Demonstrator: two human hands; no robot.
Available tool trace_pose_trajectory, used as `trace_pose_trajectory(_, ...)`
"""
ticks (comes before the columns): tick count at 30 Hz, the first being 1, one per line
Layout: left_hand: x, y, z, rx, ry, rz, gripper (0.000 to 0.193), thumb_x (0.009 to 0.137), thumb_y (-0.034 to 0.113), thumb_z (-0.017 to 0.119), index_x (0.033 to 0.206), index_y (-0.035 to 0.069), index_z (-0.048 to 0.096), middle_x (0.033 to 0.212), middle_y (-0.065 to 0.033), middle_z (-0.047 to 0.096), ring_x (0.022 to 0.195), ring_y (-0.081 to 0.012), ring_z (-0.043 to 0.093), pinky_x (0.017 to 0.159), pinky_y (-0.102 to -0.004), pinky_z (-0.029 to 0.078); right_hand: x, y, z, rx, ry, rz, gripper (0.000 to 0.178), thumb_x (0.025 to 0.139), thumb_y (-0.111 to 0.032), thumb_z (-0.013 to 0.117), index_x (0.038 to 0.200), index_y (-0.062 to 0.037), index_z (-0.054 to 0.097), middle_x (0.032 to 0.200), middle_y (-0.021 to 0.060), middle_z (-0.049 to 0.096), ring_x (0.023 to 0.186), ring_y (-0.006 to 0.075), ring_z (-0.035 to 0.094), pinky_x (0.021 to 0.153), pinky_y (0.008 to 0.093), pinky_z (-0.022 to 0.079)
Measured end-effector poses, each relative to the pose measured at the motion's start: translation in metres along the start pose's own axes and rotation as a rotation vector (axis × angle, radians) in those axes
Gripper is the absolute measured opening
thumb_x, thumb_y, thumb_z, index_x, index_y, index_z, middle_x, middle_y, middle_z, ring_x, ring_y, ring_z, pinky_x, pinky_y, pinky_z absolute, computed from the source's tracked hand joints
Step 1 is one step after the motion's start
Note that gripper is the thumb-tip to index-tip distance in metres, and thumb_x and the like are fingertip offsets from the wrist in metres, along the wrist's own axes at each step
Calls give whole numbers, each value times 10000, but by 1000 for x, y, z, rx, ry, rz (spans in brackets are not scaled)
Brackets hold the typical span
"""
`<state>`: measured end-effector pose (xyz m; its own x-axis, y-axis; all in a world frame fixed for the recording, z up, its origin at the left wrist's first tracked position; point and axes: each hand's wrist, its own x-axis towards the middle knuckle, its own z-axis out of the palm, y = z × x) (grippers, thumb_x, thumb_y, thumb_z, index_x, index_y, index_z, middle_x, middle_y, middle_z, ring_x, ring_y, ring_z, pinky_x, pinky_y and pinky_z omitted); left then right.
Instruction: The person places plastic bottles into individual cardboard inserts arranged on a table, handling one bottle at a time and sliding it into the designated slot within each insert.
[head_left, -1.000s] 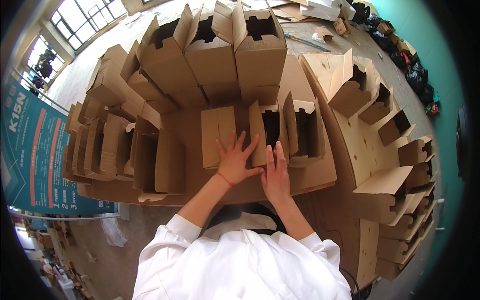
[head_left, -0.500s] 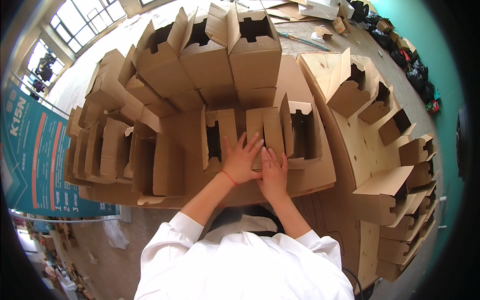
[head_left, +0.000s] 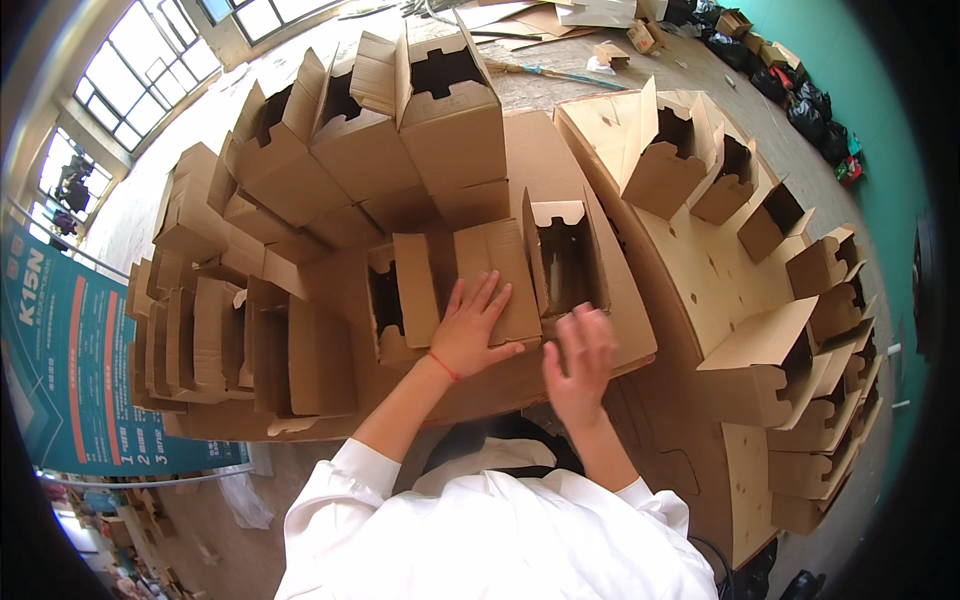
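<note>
My left hand (head_left: 478,328) lies with spread fingers on the closed top of a brown cardboard box (head_left: 503,262) in front of me. Just right of it stands an open cardboard box (head_left: 566,255) with raised flaps and a dark inside. My right hand (head_left: 582,362) is off the closed box, slightly blurred, at the near edge of that open box, its fingers partly spread; I cannot tell if it touches. On the left, beside the closed box, another box (head_left: 385,300) shows a dark opening and a raised flap (head_left: 416,290).
Tall open boxes (head_left: 455,130) stand in a row behind. Several more (head_left: 215,330) crowd the left of the cardboard-covered table (head_left: 400,420). A plywood board (head_left: 735,290) on the right carries open boxes (head_left: 750,375). A teal banner (head_left: 70,350) stands at the left.
My right hand has lifted off the closed box and moved right to the open box. My left hand stays on the box top. The whole view has shifted a little.
</note>
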<state>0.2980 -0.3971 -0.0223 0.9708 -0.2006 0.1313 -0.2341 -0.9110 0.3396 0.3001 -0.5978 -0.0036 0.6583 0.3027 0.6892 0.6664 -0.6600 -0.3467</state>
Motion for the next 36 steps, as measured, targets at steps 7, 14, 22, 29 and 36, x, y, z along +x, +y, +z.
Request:
trace_pose_trajectory(7, 22, 37, 9, -202, 140, 82, 977, 752, 446, 728, 1453, -28, 239, 1459, -245, 326, 1363, -388, 308, 1127, -494, 235, 24, 39, 12, 284, -59, 487, 822, 744, -150, 778, 1427, -61, 328, 1406, 176, 440, 1258, 354, 438, 1008, 424, 395)
trace_pose_trajectory(14, 30, 46, 17, -154, 187, 62, 966, 775, 438, 711, 1477, 6, 205, 1421, -256, 365, 1319, -404, 359, 1105, -500, 268, 26, 53, 11, 138, -65, 357, 626, 731, -138, 782, 1286, -42, 507, 1196, 138, 562, 1054, 321, 544, 937, 408, 438)
trace_pose_trajectory(22, 47, 51, 39, -175, 242, -53, 866, 786, 361, 713, 1479, 85, 272, 1471, -219, 317, 1349, -373, 329, 1101, -551, 228, 24, 78, 35, 216, -137, 422, 518, 756, -70, 703, 1252, -40, 557, 1295, 141, 501, 1183, 334, 465, 1003, 421, 402)
trace_pose_trajectory(29, 44, 65, 27, 103, 1, -43, 805, 792, 460, 669, 1464, 170, 335, 1536, -187, 201, 1421, -366, 180, 1068, -671, 151, 17, 91, 24, 283, -365, 197, 641, 717, -26, 654, 1338, -51, 500, 1493, 136, 333, 1380, 400, 262, 1098, 451, 333)
trace_pose_trajectory(36, 45, 58, 40, 113, -36, -61, 823, 758, 338, 697, 1469, 170, 319, 1551, -168, 157, 1436, -373, 119, 1075, -681, 102, 28, 84, 12, 163, -548, 151, 778, 651, -200, 820, 1351, -99, 495, 1519, 111, 292, 1392, 395, 239, 1105, 456, 317)
